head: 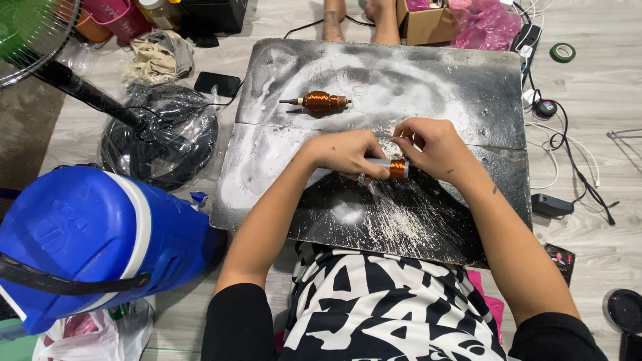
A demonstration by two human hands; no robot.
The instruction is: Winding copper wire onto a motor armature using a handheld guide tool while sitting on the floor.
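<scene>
Holding a small copper-wound armature (394, 167) between both hands, you seem to be in the middle of working on its winding, low over the dark, white-dusted board (301, 73) that serves as your bench on the floor. Your left hand (348, 154) is clenched around the grey shaft end, and your right hand (431, 147) pinches at the copper end with thumb and fingertips; whether a loose wire runs between those fingers is too fine to tell.

As I judge it, the next move calls for a steady left grip while the right fingers work, since the piece is short and round and could roll in your palm.

The armature looks like a stubby cylinder: bright orange-copper coil, with a pale grey metal sleeve on the side toward your left hand. A second, larger copper-wound armature (319, 101) lies untouched on the board beyond your left hand, its thin shaft pointing further left. A blue cooler (87, 241) stands well off to the left of your left arm.
</scene>
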